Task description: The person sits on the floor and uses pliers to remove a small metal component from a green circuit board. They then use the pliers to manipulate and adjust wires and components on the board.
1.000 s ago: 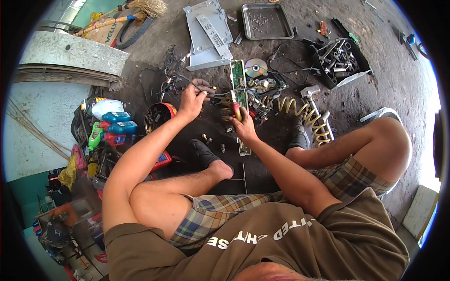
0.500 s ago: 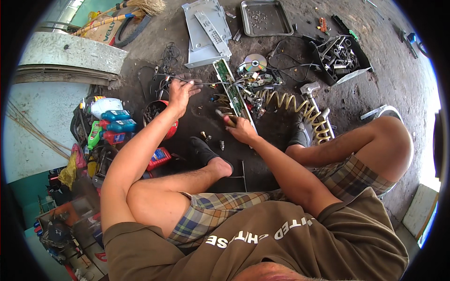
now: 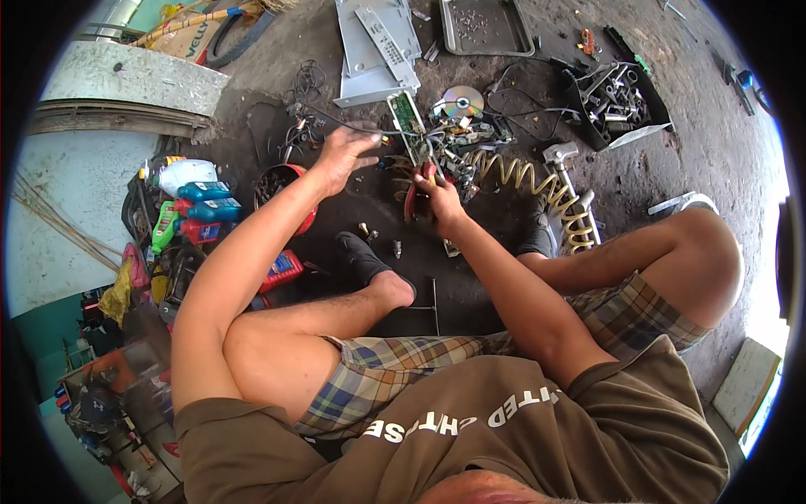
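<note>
My right hand (image 3: 441, 204) is closed round red-handled pliers (image 3: 429, 174), whose jaws point to the cables at the circuit board. The long green circuit board (image 3: 406, 113) lies partly under the pliers and my hand. My left hand (image 3: 346, 154) is held left of the board with its fingers stretched out, the tips smeared by motion. A dark cable (image 3: 353, 124) runs just beyond those fingers to the board; whether they touch it I cannot tell. Right of the board sits a heap of electronic parts (image 3: 470, 139) with a shiny disc (image 3: 462, 102).
A grey metal panel (image 3: 353, 67) and a metal tray (image 3: 487, 42) lie at the back. A black bin of sockets and wrenches (image 3: 617, 101) stands right, near a coiled yellow hose (image 3: 512, 174). A red bucket (image 3: 306, 218) and several bottles (image 3: 208, 210) are on the left.
My right hand has moved up along the board, with the red-handled pliers now showing at the cables. My left hand has shifted right, and the cable that crossed it now runs beyond its fingers.
</note>
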`<state>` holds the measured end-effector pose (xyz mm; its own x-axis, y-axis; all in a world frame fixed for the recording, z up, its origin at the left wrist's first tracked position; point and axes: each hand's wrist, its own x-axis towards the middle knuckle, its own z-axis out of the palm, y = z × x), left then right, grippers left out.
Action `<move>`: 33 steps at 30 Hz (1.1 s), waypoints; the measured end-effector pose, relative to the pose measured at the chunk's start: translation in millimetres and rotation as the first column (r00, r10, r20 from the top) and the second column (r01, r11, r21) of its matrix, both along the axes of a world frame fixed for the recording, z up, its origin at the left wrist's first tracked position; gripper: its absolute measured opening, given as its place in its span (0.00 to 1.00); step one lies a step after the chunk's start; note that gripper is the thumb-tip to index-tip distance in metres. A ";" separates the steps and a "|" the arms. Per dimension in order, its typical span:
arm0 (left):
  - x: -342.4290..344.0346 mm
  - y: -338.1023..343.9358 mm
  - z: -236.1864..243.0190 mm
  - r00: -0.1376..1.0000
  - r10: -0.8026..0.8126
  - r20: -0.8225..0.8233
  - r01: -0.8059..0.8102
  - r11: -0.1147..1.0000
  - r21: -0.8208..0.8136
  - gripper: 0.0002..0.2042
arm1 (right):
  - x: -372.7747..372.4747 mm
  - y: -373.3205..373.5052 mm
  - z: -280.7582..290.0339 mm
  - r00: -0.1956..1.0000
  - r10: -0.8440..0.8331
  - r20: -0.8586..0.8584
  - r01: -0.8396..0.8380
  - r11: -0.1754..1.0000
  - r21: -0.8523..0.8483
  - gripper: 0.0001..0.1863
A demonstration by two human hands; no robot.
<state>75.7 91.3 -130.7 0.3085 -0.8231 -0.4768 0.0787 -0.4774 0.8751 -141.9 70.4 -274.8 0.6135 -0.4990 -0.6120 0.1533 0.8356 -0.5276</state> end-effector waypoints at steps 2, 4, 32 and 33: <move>-5.1 -2.8 3.1 0.986 -0.137 0.092 0.127 0.986 0.106 0.29 | -0.2 0.5 2.0 0.998 -0.055 0.041 0.052 0.995 0.085 0.20; -1.2 -6.3 -6.1 0.920 -0.311 0.238 0.285 0.948 0.139 0.38 | -0.8 2.0 10.2 0.997 -0.068 -0.030 0.069 0.997 0.045 0.19; 23.4 -89.1 -97.0 0.590 -0.637 0.497 0.677 0.725 0.126 0.14 | 18.1 -1.0 65.6 0.996 -0.057 0.065 0.041 0.974 0.222 0.12; 20.0 -89.1 -94.9 0.578 -0.629 0.520 0.679 0.724 0.121 0.13 | 18.3 -1.1 62.1 0.994 -0.076 0.075 0.057 0.973 0.225 0.12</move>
